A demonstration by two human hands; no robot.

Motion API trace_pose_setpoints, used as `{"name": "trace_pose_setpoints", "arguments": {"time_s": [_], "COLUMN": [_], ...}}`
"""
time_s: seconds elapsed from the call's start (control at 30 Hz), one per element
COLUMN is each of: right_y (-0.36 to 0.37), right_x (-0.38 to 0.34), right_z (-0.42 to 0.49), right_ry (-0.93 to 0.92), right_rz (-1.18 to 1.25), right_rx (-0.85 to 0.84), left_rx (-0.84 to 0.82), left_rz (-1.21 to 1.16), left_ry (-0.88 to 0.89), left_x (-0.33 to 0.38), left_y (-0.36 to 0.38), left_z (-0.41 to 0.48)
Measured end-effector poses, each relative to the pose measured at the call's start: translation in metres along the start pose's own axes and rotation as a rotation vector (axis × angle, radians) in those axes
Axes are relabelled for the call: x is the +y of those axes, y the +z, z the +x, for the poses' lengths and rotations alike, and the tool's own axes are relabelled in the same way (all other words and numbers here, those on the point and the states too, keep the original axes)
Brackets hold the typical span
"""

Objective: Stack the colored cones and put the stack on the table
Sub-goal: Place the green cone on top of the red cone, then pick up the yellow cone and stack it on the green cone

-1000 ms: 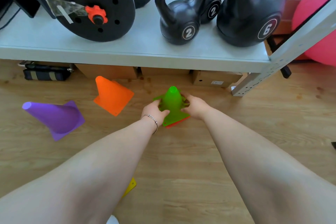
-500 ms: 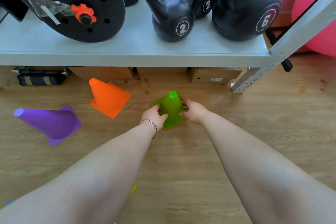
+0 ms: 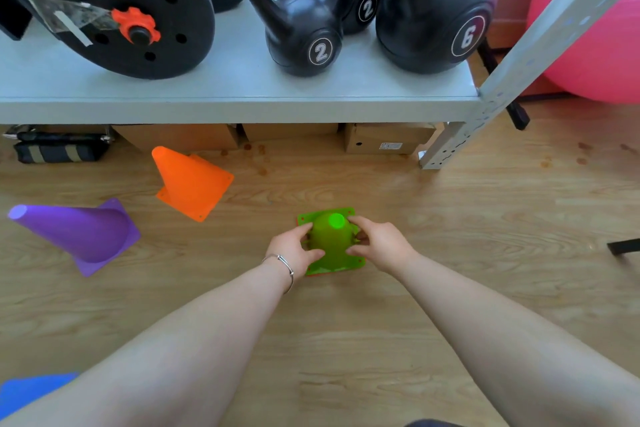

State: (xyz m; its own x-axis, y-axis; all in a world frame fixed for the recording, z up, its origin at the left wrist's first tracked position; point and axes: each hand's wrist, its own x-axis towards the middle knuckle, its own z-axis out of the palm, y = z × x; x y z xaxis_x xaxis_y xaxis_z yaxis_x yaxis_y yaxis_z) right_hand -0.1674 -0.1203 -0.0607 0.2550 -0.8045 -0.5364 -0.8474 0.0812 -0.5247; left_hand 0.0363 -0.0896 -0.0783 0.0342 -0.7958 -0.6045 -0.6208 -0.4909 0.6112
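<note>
Head view: both hands, left hand (image 3: 292, 250) and right hand (image 3: 379, 244), are gripping the green cone (image 3: 330, 239) with curled fingers, nesting it over a red one; orange cone (image 3: 192, 180) and purple cone (image 3: 74, 236) are lying loose, waiting.

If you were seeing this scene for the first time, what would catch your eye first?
Both hands, left and right, grip a green cone upright on the wooden floor, mid-frame. Left of it lie an orange cone and a purple cone, tipped over. Above, black kettlebells sit on a grey shelf.
</note>
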Motion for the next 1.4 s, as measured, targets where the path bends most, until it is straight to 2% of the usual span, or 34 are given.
{"name": "trace_pose_setpoints", "arguments": {"time_s": [0.23,0.63,0.77,0.9,1.03,1.13,1.3,1.4], "right_y": [0.014,0.018,0.016,0.006,-0.012,-0.025,-0.049,-0.066], "right_x": [0.040,0.043,0.043,0.042,0.039,0.033,0.001,-0.026], "right_z": [-0.036,-0.035,-0.032,-0.035,-0.039,-0.042,-0.051,-0.058], "right_ry": [0.009,0.010,-0.019,-0.084,-0.228,-0.241,-0.242,-0.213], "right_rz": [0.064,0.068,-0.045,-0.308,-0.609,-0.755,-0.762,-0.731], "right_rx": [0.051,0.077,0.047,0.022,0.103,0.195,0.411,0.468], "left_rx": [-0.081,-0.031,-0.025,-0.038,0.071,0.182,0.343,0.416], "left_rz": [-0.011,0.143,0.260,0.553,0.787,0.875,0.910,0.905], "left_ry": [0.053,0.068,0.091,0.149,0.217,0.215,0.169,0.150], "left_x": [0.011,0.018,0.018,0.024,0.026,0.031,0.053,0.066], "left_y": [0.034,0.035,0.031,0.027,0.024,0.017,-0.012,-0.037], "left_z": [-0.019,-0.019,-0.018,-0.020,-0.026,-0.036,-0.058,-0.072]}}
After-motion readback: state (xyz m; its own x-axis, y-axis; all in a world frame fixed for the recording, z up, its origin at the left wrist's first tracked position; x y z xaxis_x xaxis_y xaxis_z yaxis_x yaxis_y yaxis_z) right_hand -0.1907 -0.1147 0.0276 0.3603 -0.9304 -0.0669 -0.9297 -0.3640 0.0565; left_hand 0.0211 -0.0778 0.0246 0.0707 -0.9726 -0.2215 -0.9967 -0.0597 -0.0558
